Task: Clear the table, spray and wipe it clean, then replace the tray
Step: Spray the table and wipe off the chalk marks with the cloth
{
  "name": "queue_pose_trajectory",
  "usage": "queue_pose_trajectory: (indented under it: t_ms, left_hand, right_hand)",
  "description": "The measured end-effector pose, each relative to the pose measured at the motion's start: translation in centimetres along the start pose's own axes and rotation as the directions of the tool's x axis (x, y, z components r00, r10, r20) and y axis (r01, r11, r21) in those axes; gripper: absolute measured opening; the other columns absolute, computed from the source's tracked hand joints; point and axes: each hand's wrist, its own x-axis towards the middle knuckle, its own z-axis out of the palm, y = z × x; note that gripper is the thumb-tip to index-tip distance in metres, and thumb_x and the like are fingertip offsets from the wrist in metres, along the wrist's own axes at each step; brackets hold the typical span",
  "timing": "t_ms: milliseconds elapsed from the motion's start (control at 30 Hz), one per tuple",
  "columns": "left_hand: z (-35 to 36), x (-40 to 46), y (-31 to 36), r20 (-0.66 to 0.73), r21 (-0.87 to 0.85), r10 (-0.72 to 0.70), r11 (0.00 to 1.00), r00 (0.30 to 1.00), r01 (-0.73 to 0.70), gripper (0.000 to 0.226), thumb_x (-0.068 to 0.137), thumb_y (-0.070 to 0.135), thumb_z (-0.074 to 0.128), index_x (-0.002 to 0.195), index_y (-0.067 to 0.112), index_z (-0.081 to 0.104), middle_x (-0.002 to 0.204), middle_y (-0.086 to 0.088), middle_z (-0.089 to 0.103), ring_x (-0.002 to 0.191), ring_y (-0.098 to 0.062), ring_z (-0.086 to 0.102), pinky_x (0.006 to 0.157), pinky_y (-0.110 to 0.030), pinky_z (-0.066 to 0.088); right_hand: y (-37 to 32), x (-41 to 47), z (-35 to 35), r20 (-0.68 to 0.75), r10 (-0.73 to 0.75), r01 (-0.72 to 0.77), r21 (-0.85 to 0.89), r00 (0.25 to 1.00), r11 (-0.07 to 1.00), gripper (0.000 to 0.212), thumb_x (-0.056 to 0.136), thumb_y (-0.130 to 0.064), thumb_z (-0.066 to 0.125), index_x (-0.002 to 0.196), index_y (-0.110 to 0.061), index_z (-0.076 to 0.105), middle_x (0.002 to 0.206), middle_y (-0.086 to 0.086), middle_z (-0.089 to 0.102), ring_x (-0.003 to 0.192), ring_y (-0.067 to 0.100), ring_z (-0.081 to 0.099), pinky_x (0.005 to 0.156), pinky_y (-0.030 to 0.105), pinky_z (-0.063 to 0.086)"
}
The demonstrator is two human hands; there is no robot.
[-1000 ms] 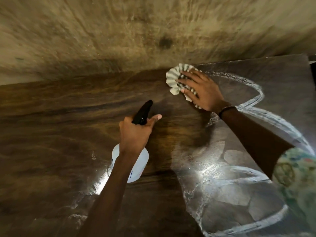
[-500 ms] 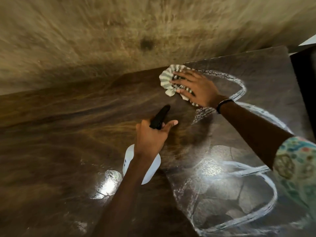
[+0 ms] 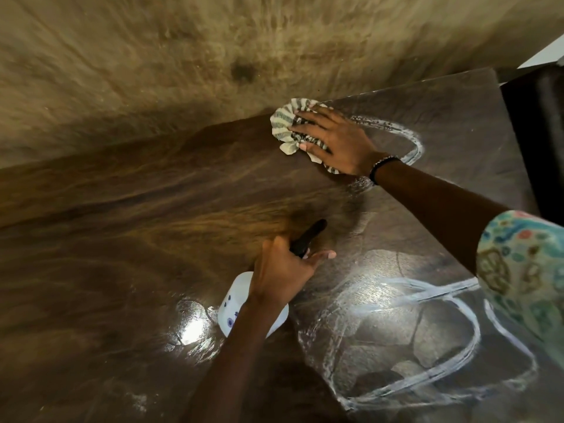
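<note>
I see my right hand (image 3: 334,141) flat on the cloth (image 3: 285,125), fingers spread straight and pressing it onto the table (image 3: 122,239) near the far edge, close to the wall (image 3: 183,56). The cloth is striped and bunched, fanning out beyond my fingertips. A band (image 3: 381,166) sits on that wrist, and a patterned sleeve (image 3: 525,270) shows at the right edge.

My left hand (image 3: 283,270) grips the sprayer (image 3: 244,303), fingers curled round its neck, thumb stretched out to the right. Its black nozzle (image 3: 308,236) points away from me over the table; its white body shows below my wrist, with small blue marks on it. I cannot tell whether it touches the table.

Looping white smears (image 3: 451,374) lie on the right half of the dark wood top, one curling just behind the cloth. A bright glare (image 3: 190,331) sits just left of the sprayer. I see no tray here.
</note>
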Motion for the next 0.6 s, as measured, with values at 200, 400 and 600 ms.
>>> queue_pose_trajectory:
  t_ms: [200, 400, 600]
  left_hand:
    - [-0.2, -0.6, -0.5, -0.003, 0.02, 0.009, 1.0, 1.0, -0.009, 0.066, 0.057, 0.077, 0.061, 0.074, 0.013, 0.065, 0.065, -0.001, 0.064, 0.064, -0.019, 0.064, 0.065, -0.039, 0.056]
    - [-1.5, -1.8, -0.6, -0.08, -0.119, -0.054, 0.992, 0.995, 0.044, 0.043, 0.061, 0.053, 0.077, 0.065, 0.012, 0.066, 0.057, 0.005, 0.063, 0.058, -0.008, 0.062, 0.065, -0.031, 0.053]
    - [-3.0, -3.1, -1.6, -0.14, -0.148, -0.078, 0.987, 0.987, 0.057, 0.044, 0.06, 0.056, 0.074, 0.065, 0.013, 0.065, 0.056, 0.005, 0.061, 0.056, -0.005, 0.058, 0.058, -0.014, 0.044]
  right_hand:
    - [-0.4, -0.3, 0.4, -0.022, -0.001, 0.001, 0.003, 1.0, 1.0, 0.05, 0.099, -0.05, 0.028, 0.143, -0.03, 0.041, 0.153, 0.0, 0.037, 0.142, 0.026, 0.029, 0.116, 0.045, 0.024]
    - [-4.5, -6.8, 2.4, 0.025, -0.242, 0.241, 0.039, 0.97, 0.97, 0.044, 0.099, -0.043, 0.034, 0.138, -0.027, 0.049, 0.15, 0.003, 0.041, 0.14, 0.026, 0.032, 0.117, 0.043, 0.018]
    - [0.3, -13.3, 1.8, 0.007, -0.132, 0.131, 0.037, 0.991, 0.991, 0.045, 0.1, -0.044, 0.036, 0.138, -0.025, 0.049, 0.15, 0.004, 0.041, 0.14, 0.026, 0.034, 0.113, 0.052, 0.031]
